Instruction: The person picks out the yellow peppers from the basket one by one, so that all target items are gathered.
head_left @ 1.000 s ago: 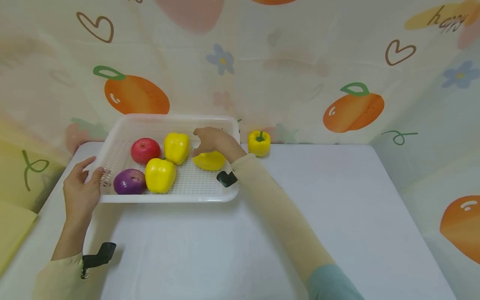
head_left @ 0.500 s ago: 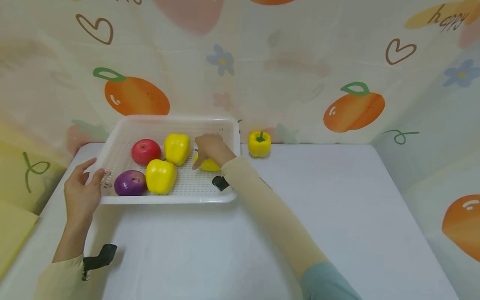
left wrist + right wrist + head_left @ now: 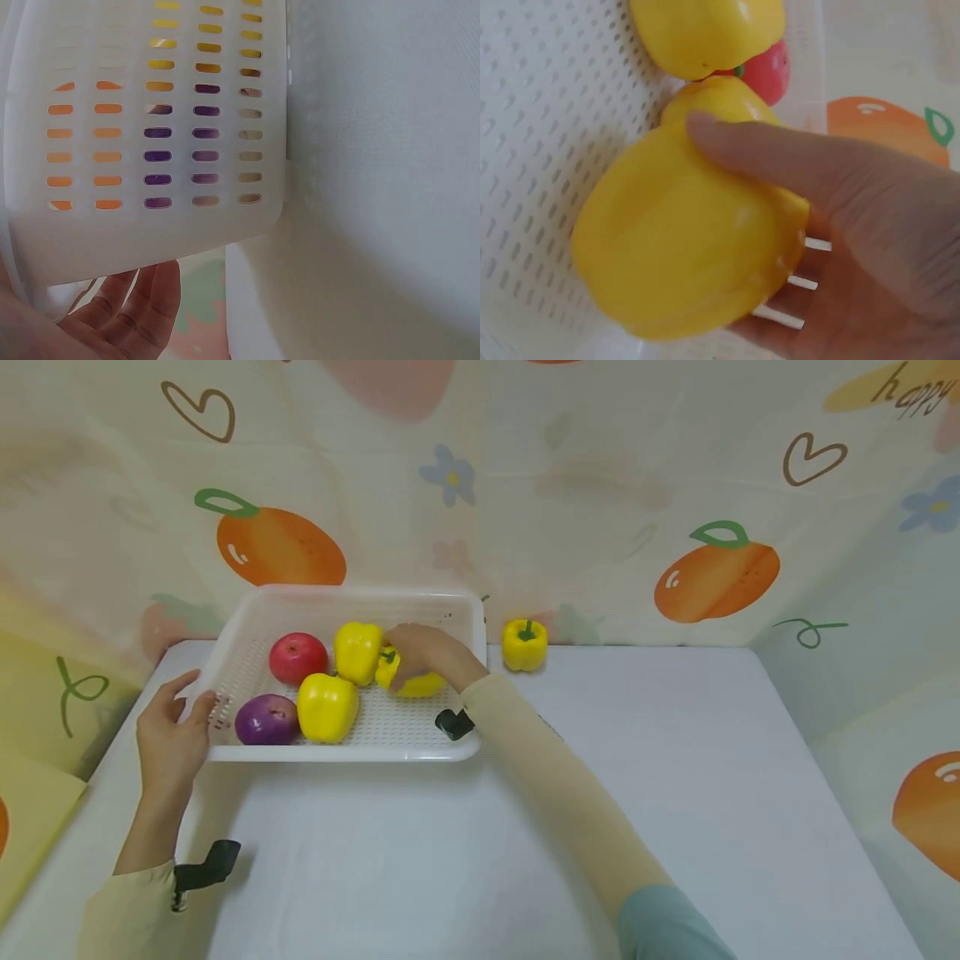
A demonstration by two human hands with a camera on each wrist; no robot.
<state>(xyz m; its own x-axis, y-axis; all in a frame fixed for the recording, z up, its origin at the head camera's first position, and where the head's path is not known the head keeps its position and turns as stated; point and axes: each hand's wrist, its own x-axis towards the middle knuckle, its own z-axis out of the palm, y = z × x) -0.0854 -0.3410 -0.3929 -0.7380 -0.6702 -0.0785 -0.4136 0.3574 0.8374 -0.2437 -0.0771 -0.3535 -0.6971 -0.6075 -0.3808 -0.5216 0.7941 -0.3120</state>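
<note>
My right hand [image 3: 423,652] reaches into a white plastic basket [image 3: 405,755] and grips a yellow bell pepper [image 3: 682,232]. In the right wrist view the thumb lies across the pepper, with the fingers along its far side. Its green stem shows beside the hand in the head view. My left hand [image 3: 171,739] holds the basket's left end, thumb at the rim; in the left wrist view its curled fingers [image 3: 142,311] show beyond the slotted wall. Also in the basket are two more yellow bell peppers [image 3: 358,653], a red round fruit or vegetable [image 3: 297,658] and a glossy purple one [image 3: 267,720].
Another yellow bell pepper [image 3: 525,645] stands upright on the white table [image 3: 637,760], just right of the basket. A printed cloth backdrop [image 3: 570,510] rises directly behind. Wrist-camera mounts [image 3: 210,864] stick out from both sleeves.
My right hand has closed around the pepper, which has turned and shifted slightly left, bringing its stem into view. The left hand keeps its hold on the basket.
</note>
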